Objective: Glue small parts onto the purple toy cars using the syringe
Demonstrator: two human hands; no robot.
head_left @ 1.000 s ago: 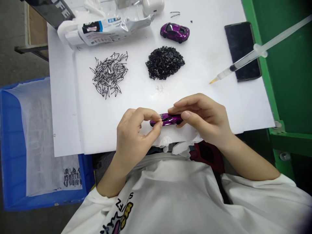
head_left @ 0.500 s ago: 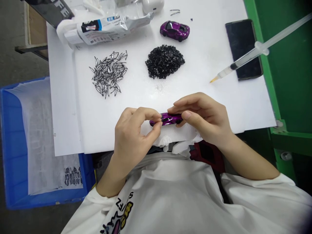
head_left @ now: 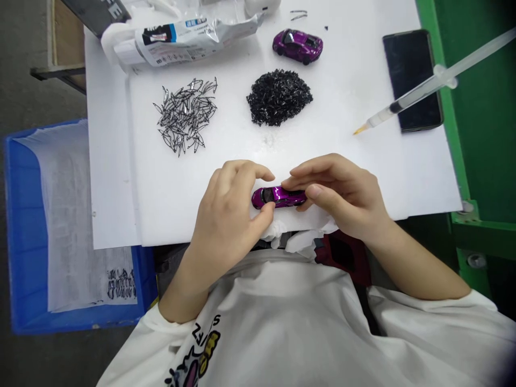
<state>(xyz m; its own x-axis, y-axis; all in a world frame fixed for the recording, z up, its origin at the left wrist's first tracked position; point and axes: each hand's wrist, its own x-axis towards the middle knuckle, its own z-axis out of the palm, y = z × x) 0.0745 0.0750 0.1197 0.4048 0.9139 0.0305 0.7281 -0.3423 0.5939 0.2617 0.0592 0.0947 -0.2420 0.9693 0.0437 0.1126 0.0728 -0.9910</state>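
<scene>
A small shiny purple toy car (head_left: 278, 196) is held between both hands just above the near edge of the white work surface (head_left: 226, 156). My left hand (head_left: 229, 215) grips its left end between thumb and curled fingers. My right hand (head_left: 342, 196) pinches its right end with thumb and fingertips. Further back lie a heap of small black parts (head_left: 279, 97) and a scatter of thin silvery parts (head_left: 186, 114).
A second purple toy car (head_left: 298, 45) stands at the back. A syringe (head_left: 407, 99) lies slanted at the right over a black phone (head_left: 413, 78). A crumpled foil pouch (head_left: 189, 38) lies at the back left. A blue crate (head_left: 24, 236) lined with white sheet sits left of the table.
My left hand's fingers have shifted over the car's left end, and the car has turned so more of its top shows. The camera has drifted slightly.
</scene>
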